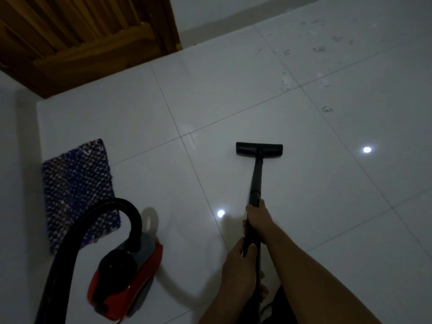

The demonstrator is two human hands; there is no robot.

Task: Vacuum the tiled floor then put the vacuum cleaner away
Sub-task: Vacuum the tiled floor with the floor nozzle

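Grip clamped on wand: right hand ahead, left hand behind. Wand points straight away, floor head crosswise on tiled floor.

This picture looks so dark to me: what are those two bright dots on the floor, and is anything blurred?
Head view: dim throughout; the two dots are probably lights mirrored in the glossy tiled floor; the vacuum wand looks slightly motion-smeared.
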